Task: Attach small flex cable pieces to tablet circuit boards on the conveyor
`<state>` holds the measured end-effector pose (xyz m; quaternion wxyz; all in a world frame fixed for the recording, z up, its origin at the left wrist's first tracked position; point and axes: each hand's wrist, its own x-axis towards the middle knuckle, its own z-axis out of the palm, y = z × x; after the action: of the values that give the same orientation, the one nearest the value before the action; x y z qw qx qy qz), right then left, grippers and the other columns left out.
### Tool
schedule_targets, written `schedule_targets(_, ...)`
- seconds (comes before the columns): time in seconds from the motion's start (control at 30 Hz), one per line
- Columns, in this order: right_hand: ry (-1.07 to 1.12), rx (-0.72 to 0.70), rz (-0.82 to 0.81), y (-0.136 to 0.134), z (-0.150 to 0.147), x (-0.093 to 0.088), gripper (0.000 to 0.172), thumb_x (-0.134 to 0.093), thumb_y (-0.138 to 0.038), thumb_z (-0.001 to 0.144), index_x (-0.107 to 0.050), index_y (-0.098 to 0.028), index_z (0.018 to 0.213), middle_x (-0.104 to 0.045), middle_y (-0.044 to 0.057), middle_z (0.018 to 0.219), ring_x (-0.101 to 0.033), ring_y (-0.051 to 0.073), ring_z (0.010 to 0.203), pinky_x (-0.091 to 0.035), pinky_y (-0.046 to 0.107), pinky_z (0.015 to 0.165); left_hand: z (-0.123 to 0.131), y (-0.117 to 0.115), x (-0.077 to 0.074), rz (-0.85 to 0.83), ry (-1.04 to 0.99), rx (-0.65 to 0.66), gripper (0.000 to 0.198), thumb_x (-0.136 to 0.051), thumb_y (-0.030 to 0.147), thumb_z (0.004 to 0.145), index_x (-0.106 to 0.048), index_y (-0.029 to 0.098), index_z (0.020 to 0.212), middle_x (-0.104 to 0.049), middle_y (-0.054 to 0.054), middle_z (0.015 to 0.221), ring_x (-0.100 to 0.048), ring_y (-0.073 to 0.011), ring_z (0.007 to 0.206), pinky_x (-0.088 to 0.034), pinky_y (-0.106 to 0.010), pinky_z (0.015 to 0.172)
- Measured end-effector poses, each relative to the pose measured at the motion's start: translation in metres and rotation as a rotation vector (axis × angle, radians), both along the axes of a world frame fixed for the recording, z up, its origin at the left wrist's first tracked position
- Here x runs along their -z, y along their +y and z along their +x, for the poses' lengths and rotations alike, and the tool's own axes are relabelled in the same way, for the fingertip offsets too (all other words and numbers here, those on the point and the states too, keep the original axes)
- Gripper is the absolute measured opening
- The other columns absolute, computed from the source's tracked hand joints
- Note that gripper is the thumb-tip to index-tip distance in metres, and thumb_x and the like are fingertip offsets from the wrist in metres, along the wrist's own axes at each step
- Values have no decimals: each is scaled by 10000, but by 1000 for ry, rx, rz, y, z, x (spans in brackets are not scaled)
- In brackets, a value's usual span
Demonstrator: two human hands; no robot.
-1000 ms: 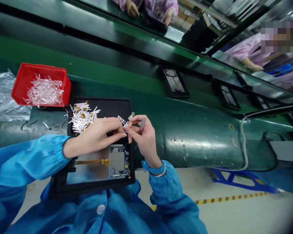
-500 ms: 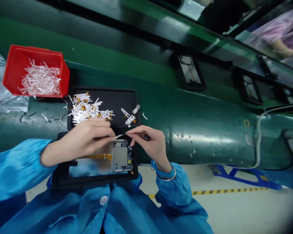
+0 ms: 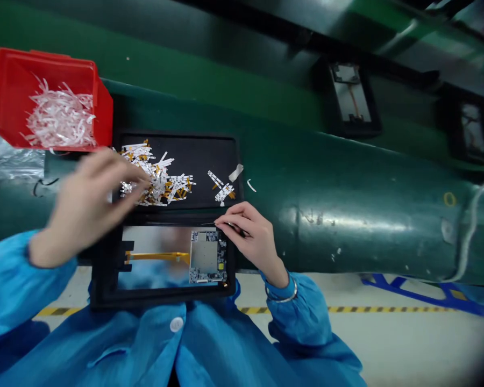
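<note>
My left hand [image 3: 92,201], blurred by motion, hovers with its fingers apart over a heap of white strips with amber tips [image 3: 157,180] and holds nothing I can see. These lie on a black tray [image 3: 204,153]. My right hand [image 3: 246,236] pinches slim metal tweezers [image 3: 220,223] just above a display panel [image 3: 157,242]. A circuit board [image 3: 205,257] and an amber flex cable [image 3: 157,257] sit on that panel. A small cluster of strips [image 3: 223,192] lies beyond my right fingers.
A red bin [image 3: 12,91] of shredded white strips [image 3: 58,118] stands beyond my left hand, with crumpled clear plastic [image 3: 4,166] beside it. Behind the tray runs a green conveyor housing [image 3: 347,226], carrying black-framed panels [image 3: 349,97]. Yellow-black floor tape [image 3: 347,309] lies below.
My left hand has left my right hand and swung left over the heap. The thin strip held between my hands is no longer visible. The view has shifted, moving the tray and bin upward and left.
</note>
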<state>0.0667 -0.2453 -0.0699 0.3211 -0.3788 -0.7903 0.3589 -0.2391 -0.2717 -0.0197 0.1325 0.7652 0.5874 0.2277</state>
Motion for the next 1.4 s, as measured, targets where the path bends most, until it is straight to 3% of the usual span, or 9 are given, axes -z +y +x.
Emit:
schedule_targets(0.07, 9, -1, 3, 1, -1, -1, 108, -672, -112, 922, -732, -202, 927, -608, 26, 896, -534, 97, 626, -487, 247, 564, 30, 4, 16, 86, -36, 288, 144, -506, 175, 1008, -590, 195, 1123, -569, -50, 1073, -547, -196, 991, -412, -333, 853)
schedule_targets(0.17, 22, 12, 12, 2, -1, -1, 112, -687, -92, 905, -731, -193, 928, -606, 20, 891, -515, 87, 606, -476, 239, 546, 52, 7, 37, 96, -78, 418, 182, -503, 125, 995, -624, 176, 1122, -602, -79, 1136, -539, -219, 1011, -399, -365, 841)
schedule_targets(0.3, 9, -29, 33, 2, -5, 1, 120, -691, -62, 890, -734, -166, 930, -593, 16, 854, -517, 86, 620, -446, 230, 527, 54, 6, 48, 63, -129, 403, 193, -509, 89, 972, -652, 153, 1084, -598, -107, 1168, -534, -238, 1069, -401, -383, 890)
schedule_targets(0.57, -93, -131, 39, 9, -1, -1, 125, -638, -106, 941, -739, -165, 982, -569, 24, 874, -543, 100, 657, -461, 235, 563, 55, 7, 45, 93, -53, 498, 250, -493, 121, 989, -712, 173, 1098, -589, -141, 1253, -514, -275, 1110, -399, -403, 865)
schedule_targets(0.77, -400, -212, 332, 13, 7, -10, 277, -474, -180, 1028, -749, -169, 1004, -559, 52, 861, -486, 111, 614, -330, 240, 440, 63, 2, 45, 252, 147, 490, 247, -491, 132, 1010, -727, 159, 1078, -651, -123, 1266, -562, -298, 1165, -399, -445, 888)
schedule_targets(0.93, -412, -227, 353, 10, 14, -14, 234, -515, -157, 1018, -727, -153, 1119, -586, 51, 886, -496, 99, 628, -375, 223, 474, 69, 1, 42, 276, 193, 478, 240, -487, 113, 1007, -725, 139, 987, -670, -127, 1249, -596, -308, 1157, -432, -465, 894)
schedule_targets(1.17, -713, -201, 514, -2, 9, -18, 252, -516, -121, 998, -727, -190, 1117, -555, 30, 803, -477, 135, 611, -218, 295, 413, 73, -2, 40, 249, 233, 479, 132, -550, 142, 993, -657, 145, 917, -656, -122, 1278, -594, -295, 1187, -432, -471, 943)
schedule_targets(1.27, -780, -216, 574, -4, 9, -23, 334, -500, -42, 971, -715, -200, 1173, -542, 26, 772, -486, 139, 595, -225, 292, 415, 74, -5, 42, 249, 228, 470, 144, -509, 158, 1015, -648, 145, 979, -648, -123, 1272, -589, -286, 1188, -424, -461, 933)
schedule_targets(1.4, -770, -238, 489, -4, 14, -20, 458, -368, -20, 983, -673, -197, 1275, -521, 44, 804, -474, 149, 591, -191, 288, 391, 71, -7, 43, 229, 223, 464, 168, -495, 162, 1021, -641, 135, 1097, -627, -138, 1285, -574, -299, 1194, -411, -470, 920)
